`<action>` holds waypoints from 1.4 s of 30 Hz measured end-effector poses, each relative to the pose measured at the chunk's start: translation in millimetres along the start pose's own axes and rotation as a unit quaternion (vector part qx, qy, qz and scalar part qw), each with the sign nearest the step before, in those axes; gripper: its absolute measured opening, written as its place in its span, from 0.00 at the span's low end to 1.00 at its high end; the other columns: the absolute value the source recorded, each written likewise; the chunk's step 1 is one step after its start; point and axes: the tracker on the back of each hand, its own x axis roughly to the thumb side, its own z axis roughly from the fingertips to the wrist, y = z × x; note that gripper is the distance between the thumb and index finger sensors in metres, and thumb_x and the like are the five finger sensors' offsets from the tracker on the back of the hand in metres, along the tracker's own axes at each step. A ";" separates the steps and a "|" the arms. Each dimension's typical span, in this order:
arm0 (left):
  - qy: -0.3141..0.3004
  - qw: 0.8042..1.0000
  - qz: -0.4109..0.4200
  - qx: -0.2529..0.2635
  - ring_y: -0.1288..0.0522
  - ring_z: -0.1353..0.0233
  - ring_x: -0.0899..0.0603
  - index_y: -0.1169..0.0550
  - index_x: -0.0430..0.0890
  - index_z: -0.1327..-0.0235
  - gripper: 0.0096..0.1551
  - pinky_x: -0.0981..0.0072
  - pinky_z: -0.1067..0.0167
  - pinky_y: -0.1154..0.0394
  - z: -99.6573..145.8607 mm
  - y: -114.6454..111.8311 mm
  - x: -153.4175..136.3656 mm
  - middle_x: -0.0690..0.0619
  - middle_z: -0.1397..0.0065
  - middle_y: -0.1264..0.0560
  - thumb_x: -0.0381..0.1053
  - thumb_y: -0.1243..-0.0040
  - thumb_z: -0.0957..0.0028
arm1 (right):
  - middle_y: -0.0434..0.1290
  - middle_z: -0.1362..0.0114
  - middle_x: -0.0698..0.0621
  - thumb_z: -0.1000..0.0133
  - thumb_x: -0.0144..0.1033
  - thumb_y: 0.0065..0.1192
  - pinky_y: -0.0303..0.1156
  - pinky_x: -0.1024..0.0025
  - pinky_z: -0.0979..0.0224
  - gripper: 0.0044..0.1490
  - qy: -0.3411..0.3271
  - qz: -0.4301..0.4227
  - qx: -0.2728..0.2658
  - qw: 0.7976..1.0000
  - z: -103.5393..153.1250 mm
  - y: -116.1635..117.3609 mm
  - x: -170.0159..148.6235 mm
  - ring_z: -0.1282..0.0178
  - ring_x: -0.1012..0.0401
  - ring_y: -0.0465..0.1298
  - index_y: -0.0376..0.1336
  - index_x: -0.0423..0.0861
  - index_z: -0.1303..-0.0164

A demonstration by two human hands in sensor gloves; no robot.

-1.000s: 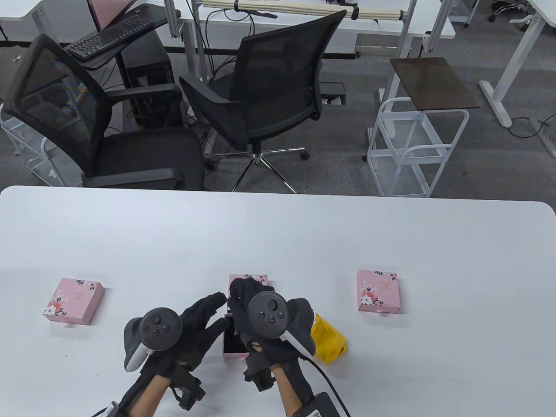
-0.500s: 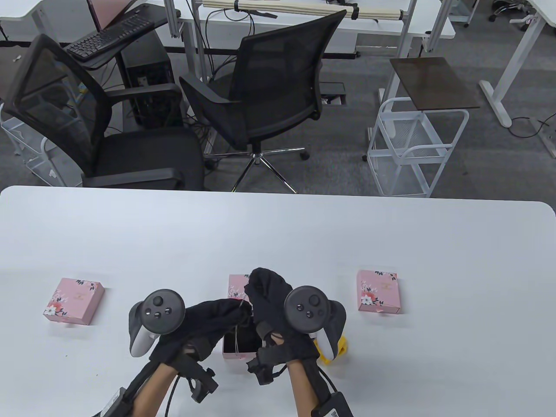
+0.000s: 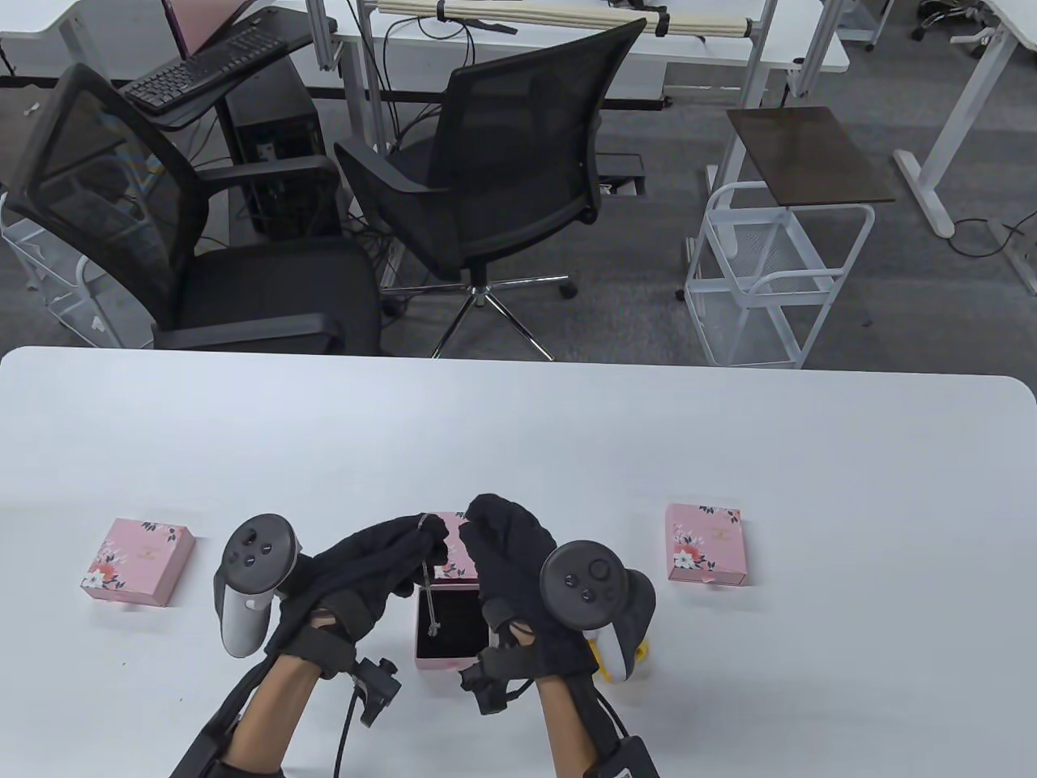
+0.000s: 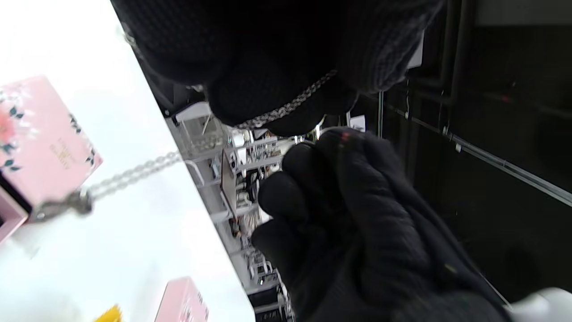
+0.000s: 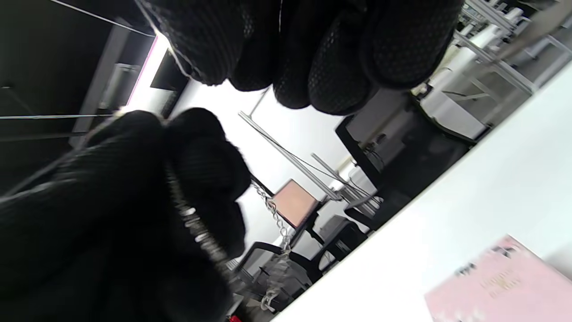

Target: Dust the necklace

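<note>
Our left hand [image 3: 381,559] pinches the thin silver chain necklace [image 3: 427,579], dangling over the open pink box [image 3: 448,624] near centre; right hand [image 3: 506,559] loosely curled, empty. Light, limp, tangle-prone (delicate links): hold near the clasp.

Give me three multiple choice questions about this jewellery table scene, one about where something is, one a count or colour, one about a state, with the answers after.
1. Where does the necklace hang?
A. Over the open box
B. On the chair
C. Over the left closed box

2. How many closed pink boxes lie apart from the open one?
A. One
B. Two
C. Four

3. What state is the middle box in?
A. Taped shut
C. Crushed flat
B. Open, dark inside

Answers: 1 A, the chain drops from the left hand over the open box. 2 B, one closed box lies to the left and another to the right. 3 B, its dark inside shows between the left hand and the right hand.
</note>
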 end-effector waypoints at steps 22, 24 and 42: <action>-0.033 0.995 -0.024 0.091 0.24 0.34 0.40 0.16 0.53 0.37 0.20 0.48 0.40 0.23 4.2 4.7 8.3 0.47 0.29 0.20 0.56 0.33 0.39 | 0.77 0.35 0.37 0.34 0.36 0.65 0.76 0.51 0.39 0.21 -0.047 0.082 0.017 0.995 8.7 38.1 14.8 0.45 0.44 0.80 0.70 0.42 0.34; -0.031 0.993 -0.023 0.109 0.20 0.38 0.43 0.16 0.53 0.37 0.20 0.51 0.44 0.20 5.0 12.7 7.6 0.49 0.34 0.16 0.56 0.34 0.39 | 0.78 0.36 0.37 0.34 0.37 0.65 0.76 0.51 0.40 0.21 -0.045 0.086 0.037 0.995 8.1 40.5 15.0 0.46 0.45 0.80 0.71 0.42 0.34; -0.043 0.972 -0.079 0.215 0.16 0.43 0.46 0.13 0.51 0.42 0.20 0.55 0.49 0.18 17.9 62.2 17.1 0.51 0.42 0.12 0.58 0.31 0.42 | 0.78 0.36 0.38 0.35 0.36 0.65 0.76 0.51 0.40 0.21 -0.018 0.068 0.137 0.988 4.1 68.0 -2.2 0.46 0.46 0.80 0.71 0.43 0.34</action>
